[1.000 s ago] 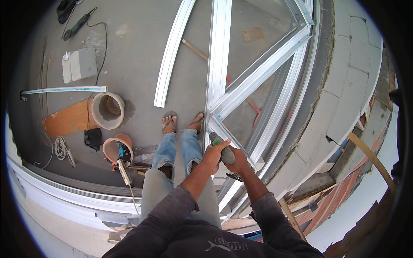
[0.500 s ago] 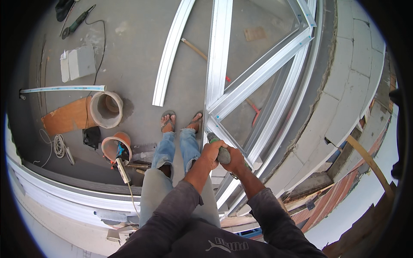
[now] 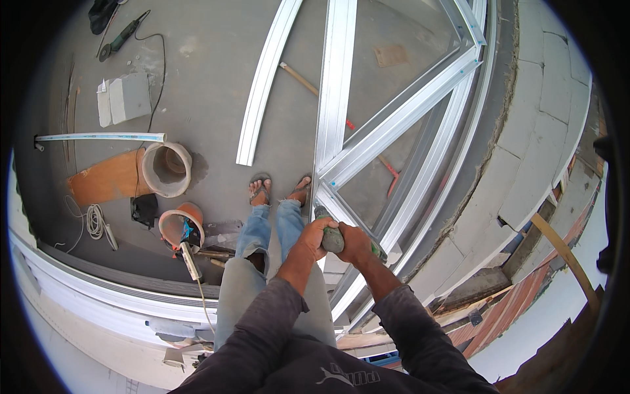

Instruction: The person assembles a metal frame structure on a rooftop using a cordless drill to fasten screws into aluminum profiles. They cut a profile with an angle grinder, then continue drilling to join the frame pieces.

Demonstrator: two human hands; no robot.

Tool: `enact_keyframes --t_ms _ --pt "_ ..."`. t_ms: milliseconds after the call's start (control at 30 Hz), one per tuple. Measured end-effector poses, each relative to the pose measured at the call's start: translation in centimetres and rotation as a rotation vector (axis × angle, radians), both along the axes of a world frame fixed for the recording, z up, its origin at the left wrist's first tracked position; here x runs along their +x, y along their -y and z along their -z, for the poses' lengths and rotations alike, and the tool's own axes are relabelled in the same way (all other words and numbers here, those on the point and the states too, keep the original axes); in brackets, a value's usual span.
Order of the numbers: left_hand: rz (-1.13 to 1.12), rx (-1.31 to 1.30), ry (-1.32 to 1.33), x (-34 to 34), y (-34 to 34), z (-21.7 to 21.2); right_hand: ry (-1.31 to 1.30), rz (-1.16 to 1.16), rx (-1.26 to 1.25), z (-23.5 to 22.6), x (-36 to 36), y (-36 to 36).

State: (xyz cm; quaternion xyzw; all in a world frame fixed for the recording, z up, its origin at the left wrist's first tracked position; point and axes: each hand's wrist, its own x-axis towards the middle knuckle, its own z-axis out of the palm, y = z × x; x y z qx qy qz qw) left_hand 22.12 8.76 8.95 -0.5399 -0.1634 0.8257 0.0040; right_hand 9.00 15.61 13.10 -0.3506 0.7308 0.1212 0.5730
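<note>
**Silver truss [image 3: 403, 115], green-and-grey drill [image 3: 333, 241] at its lower corner**

The truss stretches from the upper right of the view down past centre. To its left I see a loose metal channel [image 3: 262, 92], then a grey bucket [image 3: 152, 173] at centre left. The drill sits just below centre; whether its tip touches metal, I can't tell. Left hand [image 3: 311, 241] and right hand [image 3: 356, 245] both grip it tightly.

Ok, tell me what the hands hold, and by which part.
A green and dark power tool: left hand at the side of its body, right hand apparently around its handle, which is mostly hidden.
</note>
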Motion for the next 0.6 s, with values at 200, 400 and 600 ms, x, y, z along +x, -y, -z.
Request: enact_keyframes --t_ms 200,400,600 --pt "0.003 0.001 0.022 -0.3 -0.8 0.4 0.027 0.034 -0.001 0.3 -0.1 -0.5" --pt "0.057 -0.017 0.026 -0.3 -0.8 1.6 -0.001 0.081 0.019 0.6 0.3 -0.9" --pt "0.044 -0.019 -0.018 1.0 -1.6 2.3 -0.022 0.077 -0.039 0.6 1.3 -1.7"
